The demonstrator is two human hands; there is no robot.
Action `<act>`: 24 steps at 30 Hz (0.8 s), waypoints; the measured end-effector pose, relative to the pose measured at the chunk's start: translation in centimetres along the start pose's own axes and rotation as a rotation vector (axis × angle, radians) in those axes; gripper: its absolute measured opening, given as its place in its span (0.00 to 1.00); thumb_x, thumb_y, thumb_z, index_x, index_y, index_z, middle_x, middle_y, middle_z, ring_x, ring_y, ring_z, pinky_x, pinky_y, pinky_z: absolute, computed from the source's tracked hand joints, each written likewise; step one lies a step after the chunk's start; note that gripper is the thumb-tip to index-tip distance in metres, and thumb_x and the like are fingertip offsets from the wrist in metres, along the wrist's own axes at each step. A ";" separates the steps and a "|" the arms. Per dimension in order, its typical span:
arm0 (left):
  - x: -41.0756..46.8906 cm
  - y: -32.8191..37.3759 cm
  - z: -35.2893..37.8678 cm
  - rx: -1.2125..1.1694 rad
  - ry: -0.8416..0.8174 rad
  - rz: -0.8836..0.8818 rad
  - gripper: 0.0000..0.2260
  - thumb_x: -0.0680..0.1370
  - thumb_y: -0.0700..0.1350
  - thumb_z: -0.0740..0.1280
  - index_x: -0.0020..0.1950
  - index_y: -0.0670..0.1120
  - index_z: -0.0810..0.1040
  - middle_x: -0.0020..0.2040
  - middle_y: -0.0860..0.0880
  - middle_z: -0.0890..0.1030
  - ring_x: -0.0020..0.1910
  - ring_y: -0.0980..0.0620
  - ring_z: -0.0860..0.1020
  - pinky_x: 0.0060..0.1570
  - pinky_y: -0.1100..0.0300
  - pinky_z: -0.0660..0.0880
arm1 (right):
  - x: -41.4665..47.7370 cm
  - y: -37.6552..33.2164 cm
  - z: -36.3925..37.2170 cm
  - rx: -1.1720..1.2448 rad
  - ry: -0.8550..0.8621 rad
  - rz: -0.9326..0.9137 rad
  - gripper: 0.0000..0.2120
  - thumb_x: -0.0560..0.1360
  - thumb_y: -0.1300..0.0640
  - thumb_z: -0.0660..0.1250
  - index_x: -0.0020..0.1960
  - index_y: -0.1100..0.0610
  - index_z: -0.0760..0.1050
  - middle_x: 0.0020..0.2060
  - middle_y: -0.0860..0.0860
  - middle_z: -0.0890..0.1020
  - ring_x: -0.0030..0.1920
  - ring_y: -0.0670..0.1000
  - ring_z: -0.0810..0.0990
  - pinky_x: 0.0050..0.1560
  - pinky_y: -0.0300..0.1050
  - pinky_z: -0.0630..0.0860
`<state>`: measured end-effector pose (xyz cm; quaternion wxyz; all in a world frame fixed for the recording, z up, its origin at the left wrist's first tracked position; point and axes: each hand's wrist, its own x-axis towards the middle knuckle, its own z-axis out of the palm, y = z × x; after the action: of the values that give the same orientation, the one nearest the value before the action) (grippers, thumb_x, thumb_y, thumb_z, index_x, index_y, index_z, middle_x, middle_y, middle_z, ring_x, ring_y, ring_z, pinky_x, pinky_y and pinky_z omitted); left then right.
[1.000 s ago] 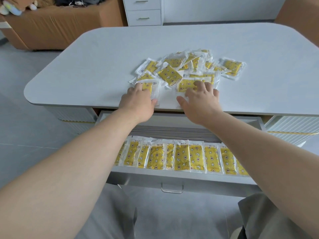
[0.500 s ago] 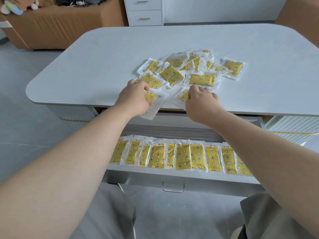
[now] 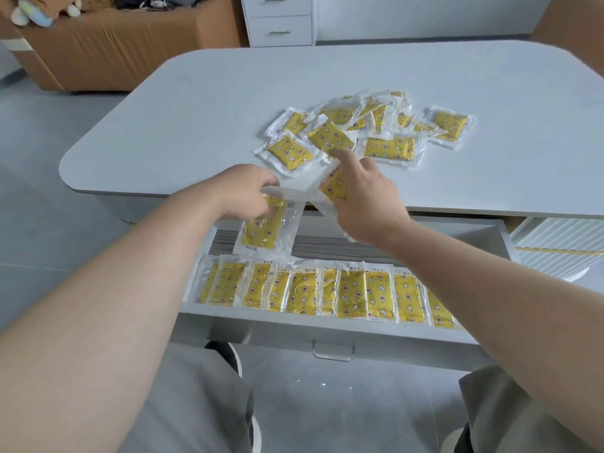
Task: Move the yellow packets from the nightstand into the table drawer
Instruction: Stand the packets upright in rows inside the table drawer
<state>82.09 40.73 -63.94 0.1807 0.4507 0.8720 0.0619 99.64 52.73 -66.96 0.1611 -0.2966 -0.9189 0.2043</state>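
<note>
A loose pile of yellow packets (image 3: 366, 132) in clear wrappers lies on the grey table top (image 3: 202, 106). Below its front edge the drawer (image 3: 330, 331) stands open, with a row of several packets (image 3: 327, 292) standing side by side along its front. My left hand (image 3: 245, 191) grips one packet (image 3: 264, 228) by its top edge, so it hangs over the drawer's back left part. My right hand (image 3: 362, 194) holds another packet (image 3: 333, 186) at the table's front edge, index finger stretched out.
A brown cardboard box (image 3: 108, 50) stands on the floor at the back left. A white drawer cabinet (image 3: 279, 21) is behind the table. A white ribbed unit (image 3: 559, 243) sits under the table at the right. My knees are below the drawer.
Both hands have pulled a packet each off the near side of the pile, back past the table edge. The left packet now hangs over the open drawer.
</note>
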 end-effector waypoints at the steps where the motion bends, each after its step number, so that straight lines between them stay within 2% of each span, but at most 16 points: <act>1: -0.3 -0.3 -0.2 0.034 -0.053 -0.014 0.20 0.75 0.45 0.75 0.67 0.50 0.77 0.58 0.48 0.79 0.52 0.47 0.77 0.47 0.59 0.69 | -0.2 -0.3 0.3 0.002 -0.016 -0.025 0.35 0.75 0.63 0.65 0.78 0.46 0.57 0.58 0.56 0.73 0.50 0.60 0.77 0.56 0.56 0.75; 5: -0.7 -2.7 0.7 0.284 -0.347 -0.111 0.16 0.75 0.44 0.75 0.61 0.44 0.79 0.48 0.49 0.80 0.44 0.48 0.79 0.37 0.59 0.76 | -1.1 -1.0 1.2 -0.039 -0.069 -0.124 0.33 0.77 0.63 0.65 0.77 0.46 0.59 0.62 0.55 0.73 0.55 0.60 0.77 0.59 0.53 0.72; 7: -0.3 -4.1 1.7 0.396 -0.432 -0.138 0.13 0.75 0.45 0.74 0.58 0.44 0.80 0.50 0.48 0.81 0.45 0.48 0.79 0.39 0.60 0.74 | -1.5 -1.1 1.6 -0.067 -0.077 -0.172 0.32 0.76 0.63 0.65 0.76 0.46 0.59 0.63 0.54 0.73 0.56 0.59 0.78 0.60 0.52 0.71; 10: -0.1 -5.5 2.8 0.506 -0.475 -0.175 0.15 0.77 0.45 0.73 0.62 0.46 0.79 0.55 0.48 0.80 0.49 0.48 0.77 0.44 0.60 0.72 | -2.0 -1.0 2.0 -0.097 -0.077 -0.207 0.32 0.77 0.63 0.65 0.76 0.45 0.59 0.63 0.52 0.72 0.55 0.58 0.78 0.60 0.52 0.70; 14: 0.2 -7.4 4.8 0.633 -0.517 -0.223 0.18 0.79 0.40 0.66 0.70 0.45 0.75 0.54 0.49 0.78 0.49 0.49 0.77 0.43 0.61 0.73 | -2.5 -0.4 2.1 -0.097 -0.081 -0.212 0.32 0.77 0.62 0.65 0.76 0.45 0.59 0.63 0.52 0.71 0.55 0.58 0.78 0.60 0.53 0.70; 17: 0.3 -7.3 5.5 0.711 -0.533 -0.216 0.20 0.80 0.39 0.62 0.73 0.45 0.72 0.62 0.49 0.78 0.50 0.50 0.75 0.45 0.62 0.72 | -2.5 0.0 2.2 -0.112 -0.090 -0.206 0.32 0.77 0.62 0.65 0.76 0.45 0.59 0.63 0.52 0.71 0.55 0.58 0.78 0.60 0.53 0.71; 20: 0.5 -6.7 6.0 0.682 -0.512 -0.213 0.24 0.80 0.45 0.67 0.76 0.46 0.69 0.67 0.48 0.77 0.59 0.50 0.77 0.51 0.61 0.75 | -2.3 0.2 2.2 -0.109 -0.086 -0.200 0.33 0.77 0.63 0.65 0.76 0.45 0.59 0.63 0.51 0.71 0.55 0.58 0.78 0.60 0.52 0.70; 24: 0.3 -6.3 6.9 0.718 -0.536 -0.223 0.25 0.77 0.51 0.73 0.71 0.45 0.73 0.58 0.50 0.79 0.54 0.50 0.78 0.52 0.59 0.76 | -2.0 0.1 2.2 -0.100 -0.084 -0.186 0.32 0.77 0.62 0.65 0.76 0.45 0.58 0.64 0.52 0.71 0.56 0.58 0.77 0.62 0.53 0.70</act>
<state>79.66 36.85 -72.10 0.2379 0.3881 0.8039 -0.3828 100.33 50.95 -69.26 0.1257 -0.2087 -0.9575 0.1545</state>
